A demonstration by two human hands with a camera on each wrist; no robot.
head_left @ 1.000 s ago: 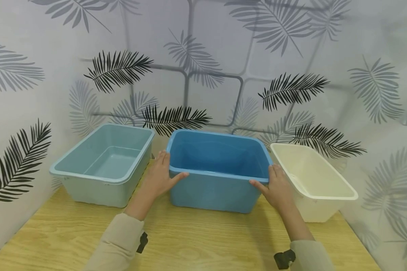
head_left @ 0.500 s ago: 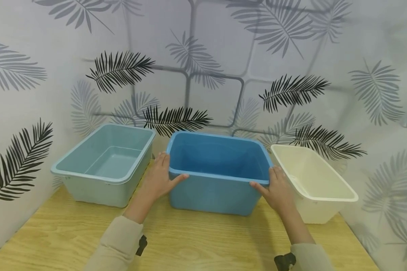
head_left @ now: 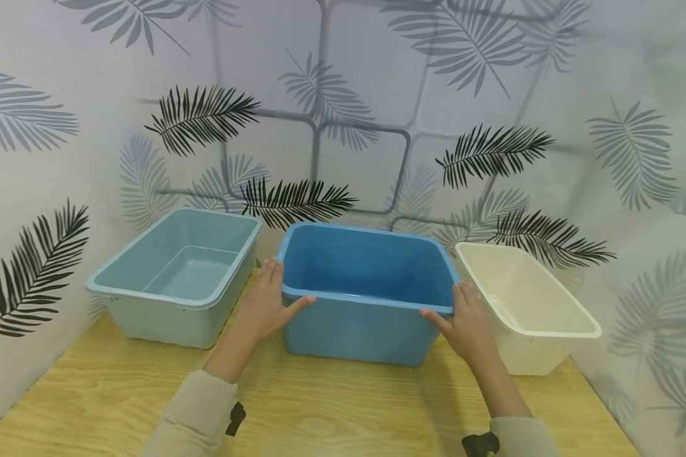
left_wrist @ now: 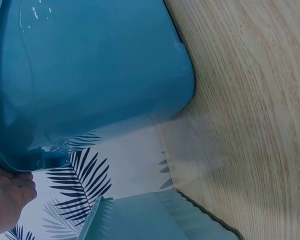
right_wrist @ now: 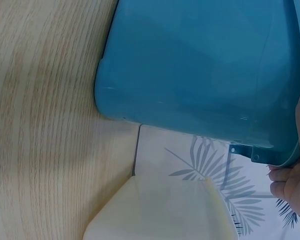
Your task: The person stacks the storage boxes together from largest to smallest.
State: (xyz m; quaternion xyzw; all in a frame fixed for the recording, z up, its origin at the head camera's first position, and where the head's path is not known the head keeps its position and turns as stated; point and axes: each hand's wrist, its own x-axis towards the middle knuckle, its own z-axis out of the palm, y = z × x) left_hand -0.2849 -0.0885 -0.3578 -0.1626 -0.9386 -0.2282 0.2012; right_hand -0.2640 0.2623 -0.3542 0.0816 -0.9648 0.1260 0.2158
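Note:
A deep blue plastic tub [head_left: 354, 330] stands on the wooden table between two other tubs, its inside bare. My left hand [head_left: 261, 303] grips its left rim, thumb along the front edge. On the opposite side my right hand [head_left: 469, 320] holds the right rim, its thumb also lying at the front. In the left wrist view, curled fingers [left_wrist: 20, 187] are tucked beneath the rim of the tub [left_wrist: 90, 60]. The right wrist view shows fingers [right_wrist: 285, 182] bent under the other end of the rim.
To the left is a pale blue-green tub [head_left: 165, 320]. A cream tub [head_left: 539, 352] stands on the right, close to my right hand. Behind them rises a wall [head_left: 365, 82] with a leaf pattern. The wood-grain table [head_left: 331, 412] extends toward me.
The blue tub has shifted very slightly toward me, with both hands staying on its rim. The side tubs have not moved.

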